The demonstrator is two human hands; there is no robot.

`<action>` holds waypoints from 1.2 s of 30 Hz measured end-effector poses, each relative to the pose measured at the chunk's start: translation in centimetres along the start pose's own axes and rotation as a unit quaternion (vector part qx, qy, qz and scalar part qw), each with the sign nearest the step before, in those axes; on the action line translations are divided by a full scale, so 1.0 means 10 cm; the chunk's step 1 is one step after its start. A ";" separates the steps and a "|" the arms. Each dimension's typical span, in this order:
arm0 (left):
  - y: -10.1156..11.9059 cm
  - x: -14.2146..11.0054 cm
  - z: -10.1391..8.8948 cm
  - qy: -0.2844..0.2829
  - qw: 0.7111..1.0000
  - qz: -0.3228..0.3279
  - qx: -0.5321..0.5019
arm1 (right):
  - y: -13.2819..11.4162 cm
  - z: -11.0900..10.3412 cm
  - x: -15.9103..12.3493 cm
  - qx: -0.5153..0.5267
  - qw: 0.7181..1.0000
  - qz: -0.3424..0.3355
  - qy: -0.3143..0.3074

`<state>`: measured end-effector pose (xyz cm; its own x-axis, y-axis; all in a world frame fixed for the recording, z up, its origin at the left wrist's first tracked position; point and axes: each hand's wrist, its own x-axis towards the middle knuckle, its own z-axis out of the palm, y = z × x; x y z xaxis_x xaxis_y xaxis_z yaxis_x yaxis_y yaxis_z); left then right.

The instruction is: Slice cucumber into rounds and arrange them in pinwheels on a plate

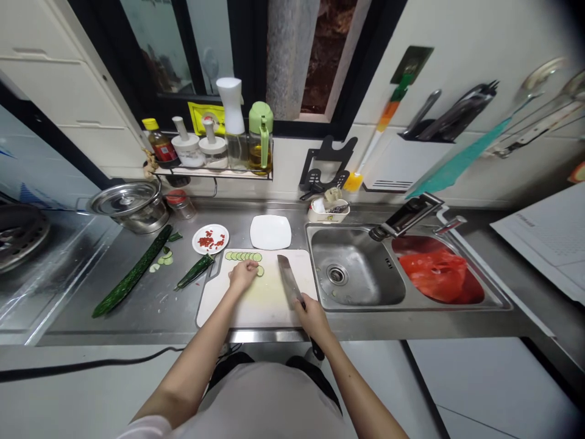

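Observation:
A white cutting board (269,302) lies on the steel counter in front of me. Along its far edge runs a row of several cucumber slices (242,256). My left hand (242,274) rests on the board just below that row, fingers curled against a slice at its right end. My right hand (312,314) is closed round the handle of a cleaver (289,277), whose blade lies over the board's right part, pointing away from me.
A long cucumber (132,272) and a green pepper (195,272) lie left of the board. Behind it stand a small plate of chopped red chili (210,239) and a white square plate (270,231). A sink (354,271) and a basin holding a red bag (436,274) are on the right.

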<state>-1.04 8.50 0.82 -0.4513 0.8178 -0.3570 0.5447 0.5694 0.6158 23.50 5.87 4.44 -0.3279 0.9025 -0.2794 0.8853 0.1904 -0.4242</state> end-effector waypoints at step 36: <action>-0.20 -0.11 -0.04 0.049 0.994 -0.026 0.091 | -0.39 -0.05 0.01 -0.221 0.953 -0.115 -0.171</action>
<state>-1.94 6.37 0.29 -0.5441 0.7802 -0.3088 0.6334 0.6232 0.4586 20.15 5.40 6.54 -0.5506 0.6538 -0.5191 0.8052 0.5800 -0.1235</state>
